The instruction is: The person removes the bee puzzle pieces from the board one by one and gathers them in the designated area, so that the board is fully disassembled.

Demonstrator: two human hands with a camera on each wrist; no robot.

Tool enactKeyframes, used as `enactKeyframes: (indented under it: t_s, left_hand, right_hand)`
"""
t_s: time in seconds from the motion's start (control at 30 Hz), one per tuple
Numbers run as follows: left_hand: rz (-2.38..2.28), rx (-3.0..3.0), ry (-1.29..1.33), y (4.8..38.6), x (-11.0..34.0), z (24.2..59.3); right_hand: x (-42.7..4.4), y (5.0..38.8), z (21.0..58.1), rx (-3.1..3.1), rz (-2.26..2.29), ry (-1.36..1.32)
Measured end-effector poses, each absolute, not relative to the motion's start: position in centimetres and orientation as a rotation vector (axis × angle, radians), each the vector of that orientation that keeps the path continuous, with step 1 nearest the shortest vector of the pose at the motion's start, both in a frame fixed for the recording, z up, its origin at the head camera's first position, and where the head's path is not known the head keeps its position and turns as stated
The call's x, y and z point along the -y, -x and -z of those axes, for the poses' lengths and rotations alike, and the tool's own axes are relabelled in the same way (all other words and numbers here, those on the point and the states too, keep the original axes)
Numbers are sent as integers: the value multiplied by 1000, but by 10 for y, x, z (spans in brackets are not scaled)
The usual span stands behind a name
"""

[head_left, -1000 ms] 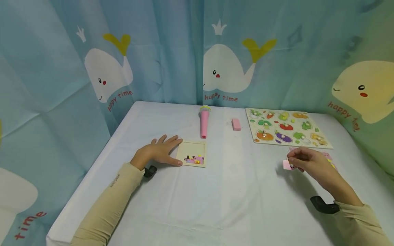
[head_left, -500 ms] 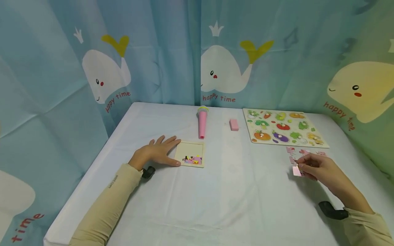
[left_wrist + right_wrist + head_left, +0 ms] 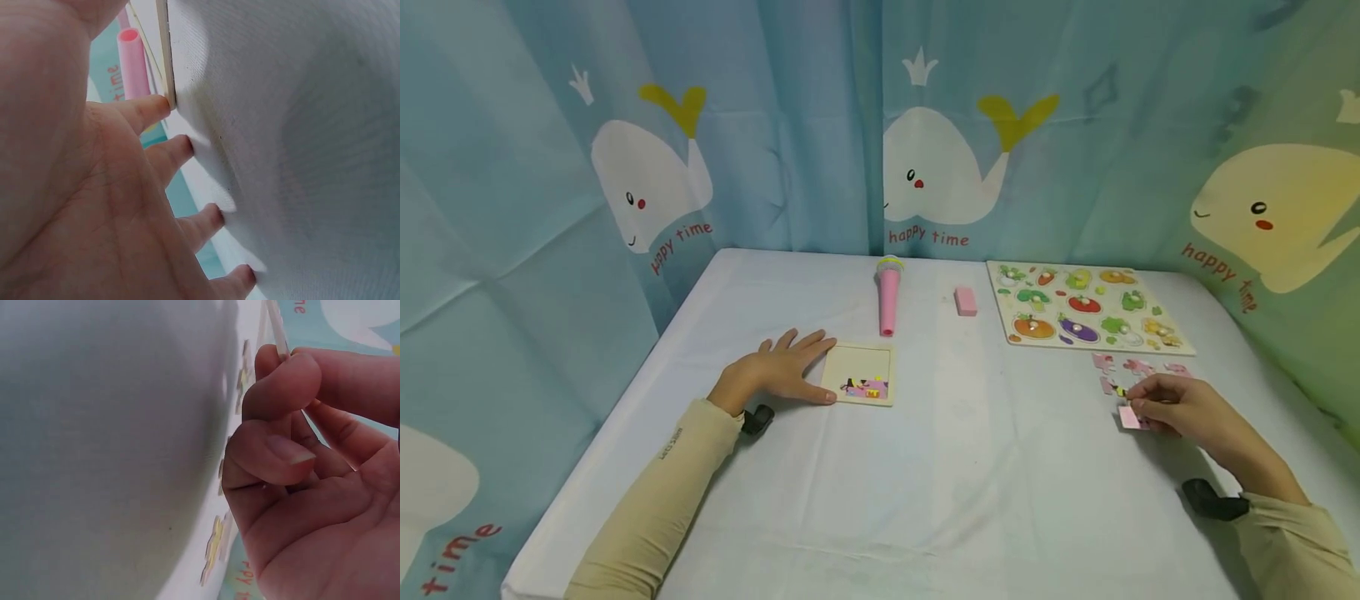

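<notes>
My left hand [image 3: 782, 372] lies with spread fingers on the table, its thumb and index finger touching the left edge of a square wooden puzzle tray [image 3: 856, 358]. Some joined pink-and-yellow pieces [image 3: 877, 388] fill the tray's lower right part. In the left wrist view, fingertips [image 3: 180, 145] rest on the cloth beside the tray's edge. My right hand [image 3: 1183, 408] pinches a pink puzzle piece [image 3: 1128, 417] between thumb and fingers, just above the table. Several loose puzzle pieces [image 3: 1103, 362] lie behind it, partly hidden by the hand.
A vegetable peg puzzle board [image 3: 1090, 310] lies at the back right. A pink toy microphone [image 3: 888, 300] and a small pink block [image 3: 966, 302] sit behind the tray. Whale-print curtains [image 3: 805, 167] stand around the white table [image 3: 925, 492].
My right hand has moved right and slightly nearer with the pinched puzzle piece, uncovering loose pieces behind it. The left hand stays at the tray. The head view has shifted a little.
</notes>
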State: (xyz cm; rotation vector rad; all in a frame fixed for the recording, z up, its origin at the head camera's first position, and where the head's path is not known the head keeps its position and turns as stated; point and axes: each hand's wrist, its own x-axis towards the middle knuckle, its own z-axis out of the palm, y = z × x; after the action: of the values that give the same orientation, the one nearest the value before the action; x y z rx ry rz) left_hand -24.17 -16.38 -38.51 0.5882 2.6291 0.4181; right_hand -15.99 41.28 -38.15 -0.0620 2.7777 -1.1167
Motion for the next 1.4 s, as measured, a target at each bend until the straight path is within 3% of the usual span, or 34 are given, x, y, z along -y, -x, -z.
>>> enactKeyframes:
  t_s: [0.8,1.4]
  left_hand:
    - [-422,-2635,-601,243,165,385]
    - [-442,-2630,-590,244,165,386]
  right_hand:
    - [-416,178,375,-2872,937,113]
    - [-351,196,360,-2808,1052,214]
